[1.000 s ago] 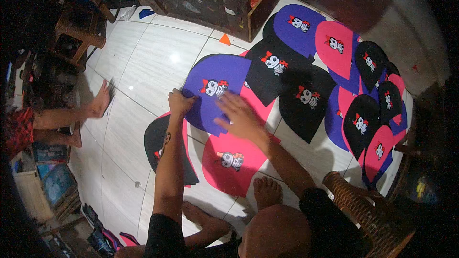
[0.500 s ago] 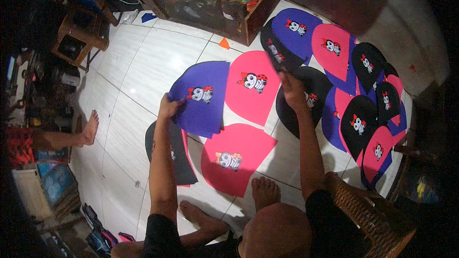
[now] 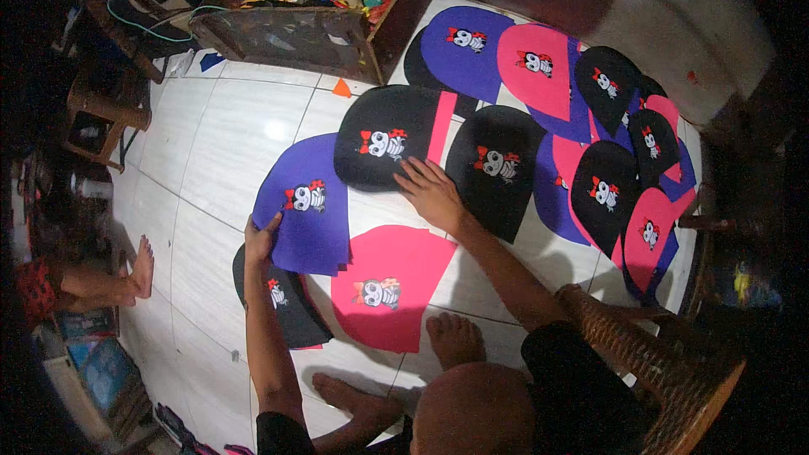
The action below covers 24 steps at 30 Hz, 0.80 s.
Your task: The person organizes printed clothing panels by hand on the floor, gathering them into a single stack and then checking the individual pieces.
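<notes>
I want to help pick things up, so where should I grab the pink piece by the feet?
Probably pinch the pink piece at its upper right corner, coming in from the right. It lies flat, and that corner juts out over the tiled floor, away from the right foot. The purple piece crowds its upper left side.

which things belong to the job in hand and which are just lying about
In use, seemingly: purple piece in the left hand; black piece at the right hand; other printed pieces.

Lying about: orange scrap; blue scrap; stool; box.
</notes>
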### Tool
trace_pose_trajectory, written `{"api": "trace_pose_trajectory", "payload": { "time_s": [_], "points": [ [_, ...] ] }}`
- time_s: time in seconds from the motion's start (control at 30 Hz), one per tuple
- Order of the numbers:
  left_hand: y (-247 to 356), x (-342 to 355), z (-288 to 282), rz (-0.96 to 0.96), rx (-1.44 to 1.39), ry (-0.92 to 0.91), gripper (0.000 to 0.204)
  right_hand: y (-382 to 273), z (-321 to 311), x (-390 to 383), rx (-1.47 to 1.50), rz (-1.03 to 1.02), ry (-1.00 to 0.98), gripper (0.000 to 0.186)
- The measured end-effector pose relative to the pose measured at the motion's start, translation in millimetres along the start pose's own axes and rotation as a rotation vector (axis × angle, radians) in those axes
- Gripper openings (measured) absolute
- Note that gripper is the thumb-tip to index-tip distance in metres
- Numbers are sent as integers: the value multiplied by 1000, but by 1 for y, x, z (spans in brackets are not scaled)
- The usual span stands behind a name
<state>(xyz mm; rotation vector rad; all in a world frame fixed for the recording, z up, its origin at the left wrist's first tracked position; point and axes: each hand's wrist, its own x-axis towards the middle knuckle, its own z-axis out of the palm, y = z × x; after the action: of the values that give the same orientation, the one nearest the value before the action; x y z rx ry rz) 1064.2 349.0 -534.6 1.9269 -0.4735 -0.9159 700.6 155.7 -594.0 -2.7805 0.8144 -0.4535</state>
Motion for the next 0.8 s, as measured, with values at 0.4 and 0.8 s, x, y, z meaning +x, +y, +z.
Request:
{"api": "trace_pose_trajectory", "payload": {
  "time_s": [0.4,0.8],
  "points": [
    [18,31,19,-451,-619,-478,63,-65,-19,-10,477,-96,161,59],
    [26,15,124,15,-237,-393,46,-26,-74,-31,639,474,245,52]
  ]
}}
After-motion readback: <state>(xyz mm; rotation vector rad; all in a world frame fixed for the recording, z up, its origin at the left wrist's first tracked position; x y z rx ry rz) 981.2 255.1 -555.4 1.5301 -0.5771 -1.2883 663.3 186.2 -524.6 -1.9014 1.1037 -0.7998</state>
